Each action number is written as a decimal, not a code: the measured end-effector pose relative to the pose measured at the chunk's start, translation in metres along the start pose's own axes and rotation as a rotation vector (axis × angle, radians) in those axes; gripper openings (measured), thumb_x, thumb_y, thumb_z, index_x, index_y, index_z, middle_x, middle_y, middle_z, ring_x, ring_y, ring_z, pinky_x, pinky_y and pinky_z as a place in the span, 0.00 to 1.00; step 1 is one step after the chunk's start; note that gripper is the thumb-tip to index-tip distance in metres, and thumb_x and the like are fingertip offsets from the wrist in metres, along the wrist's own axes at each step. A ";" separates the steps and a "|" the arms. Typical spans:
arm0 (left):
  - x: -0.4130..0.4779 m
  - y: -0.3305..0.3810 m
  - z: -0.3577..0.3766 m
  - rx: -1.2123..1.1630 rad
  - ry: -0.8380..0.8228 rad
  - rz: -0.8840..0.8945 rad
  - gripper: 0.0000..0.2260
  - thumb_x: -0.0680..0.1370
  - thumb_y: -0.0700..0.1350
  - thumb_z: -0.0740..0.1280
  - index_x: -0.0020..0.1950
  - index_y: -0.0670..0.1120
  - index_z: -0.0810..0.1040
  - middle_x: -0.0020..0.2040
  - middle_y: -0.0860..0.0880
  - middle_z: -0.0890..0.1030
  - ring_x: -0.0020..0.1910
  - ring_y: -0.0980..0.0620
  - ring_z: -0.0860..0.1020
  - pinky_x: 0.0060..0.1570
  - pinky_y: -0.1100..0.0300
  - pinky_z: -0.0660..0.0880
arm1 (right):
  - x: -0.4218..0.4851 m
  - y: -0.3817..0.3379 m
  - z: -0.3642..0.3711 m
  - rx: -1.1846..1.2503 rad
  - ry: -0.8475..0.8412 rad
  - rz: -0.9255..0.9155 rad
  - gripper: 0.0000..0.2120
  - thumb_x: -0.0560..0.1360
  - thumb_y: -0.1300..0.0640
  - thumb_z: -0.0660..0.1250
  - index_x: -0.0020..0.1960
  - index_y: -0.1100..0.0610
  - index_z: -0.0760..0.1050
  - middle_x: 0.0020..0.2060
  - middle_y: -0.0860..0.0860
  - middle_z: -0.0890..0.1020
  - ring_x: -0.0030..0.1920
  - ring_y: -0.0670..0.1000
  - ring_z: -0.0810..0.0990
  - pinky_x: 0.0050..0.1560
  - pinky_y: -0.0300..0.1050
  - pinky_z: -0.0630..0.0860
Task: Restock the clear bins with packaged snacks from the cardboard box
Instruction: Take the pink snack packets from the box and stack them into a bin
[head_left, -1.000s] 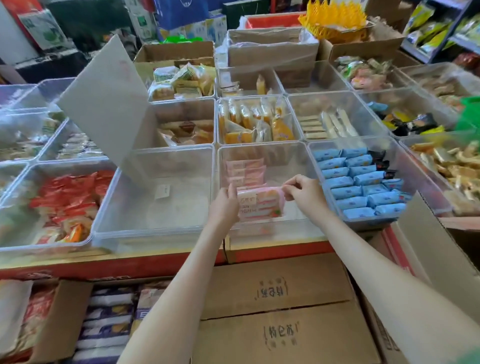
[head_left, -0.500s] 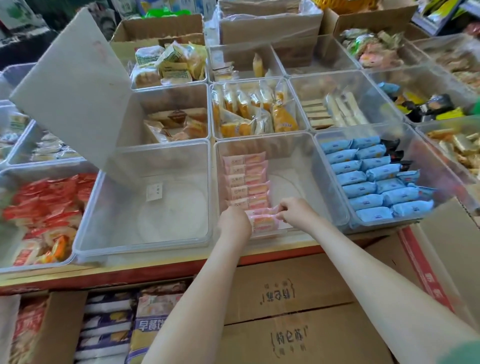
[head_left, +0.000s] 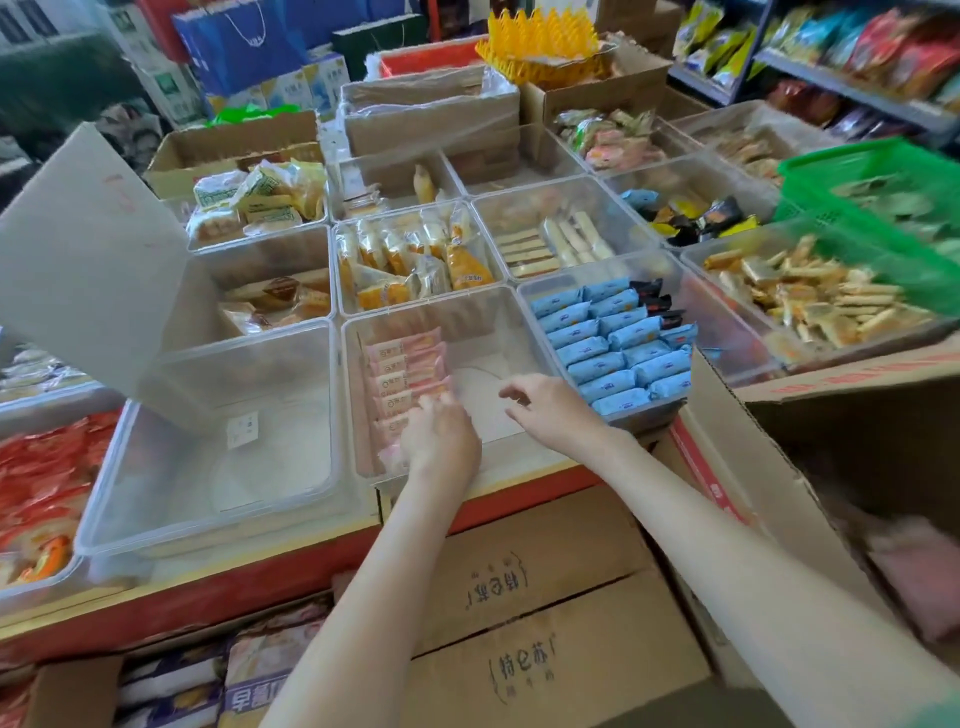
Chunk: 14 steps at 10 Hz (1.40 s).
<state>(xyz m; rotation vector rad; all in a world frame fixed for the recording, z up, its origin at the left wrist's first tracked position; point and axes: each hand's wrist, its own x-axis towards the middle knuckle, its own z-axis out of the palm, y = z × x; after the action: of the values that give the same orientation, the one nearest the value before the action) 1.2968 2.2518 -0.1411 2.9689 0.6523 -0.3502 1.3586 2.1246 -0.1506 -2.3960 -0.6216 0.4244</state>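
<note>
A clear bin (head_left: 524, 317) at the front centre holds a row of pink packaged snacks (head_left: 408, 371) along its left side. My left hand (head_left: 441, 441) rests on the near end of that row, fingers pressing on the packets. My right hand (head_left: 550, 410) hovers over the bare right half of the same bin, fingers apart and holding nothing. An open cardboard box (head_left: 769, 467) stands at the right, with pink packets (head_left: 919, 577) blurred inside it.
An empty clear bin (head_left: 208, 519) sits left of the pink one, with a grey lid (head_left: 88, 260) propped above it. A bin of blue packets (head_left: 618, 343) lies to the right. Closed cardboard boxes (head_left: 545, 613) stand below the red counter edge (head_left: 260, 582). A green basket (head_left: 878, 208) is far right.
Both hands lowered a stack of pink packets into the bin at the near end of the row. The right hand has let go and lifted away to the right.
</note>
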 end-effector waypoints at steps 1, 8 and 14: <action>-0.042 0.058 -0.025 -0.054 0.165 0.190 0.15 0.81 0.42 0.54 0.67 0.40 0.69 0.62 0.41 0.72 0.61 0.42 0.71 0.56 0.54 0.71 | -0.046 0.002 -0.048 0.043 0.104 -0.081 0.11 0.78 0.58 0.63 0.60 0.57 0.77 0.56 0.53 0.81 0.56 0.49 0.78 0.56 0.41 0.73; -0.187 0.414 0.094 -0.263 -0.395 0.307 0.14 0.79 0.44 0.61 0.60 0.41 0.79 0.57 0.43 0.81 0.56 0.43 0.79 0.55 0.53 0.77 | -0.317 0.355 -0.213 -0.032 0.043 0.402 0.09 0.76 0.56 0.64 0.55 0.54 0.78 0.54 0.51 0.80 0.46 0.49 0.76 0.45 0.40 0.71; -0.100 0.492 0.216 -0.566 -0.740 0.002 0.12 0.82 0.51 0.56 0.51 0.45 0.75 0.54 0.43 0.79 0.50 0.46 0.77 0.49 0.57 0.73 | -0.225 0.473 -0.188 0.072 -0.405 0.552 0.20 0.79 0.64 0.57 0.70 0.57 0.70 0.68 0.56 0.71 0.69 0.53 0.68 0.61 0.35 0.62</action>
<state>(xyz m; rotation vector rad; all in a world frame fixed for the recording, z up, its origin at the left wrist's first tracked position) 1.3722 1.7377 -0.3119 2.0824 0.5261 -0.9966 1.4071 1.5846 -0.2773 -2.4022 -0.0881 1.1632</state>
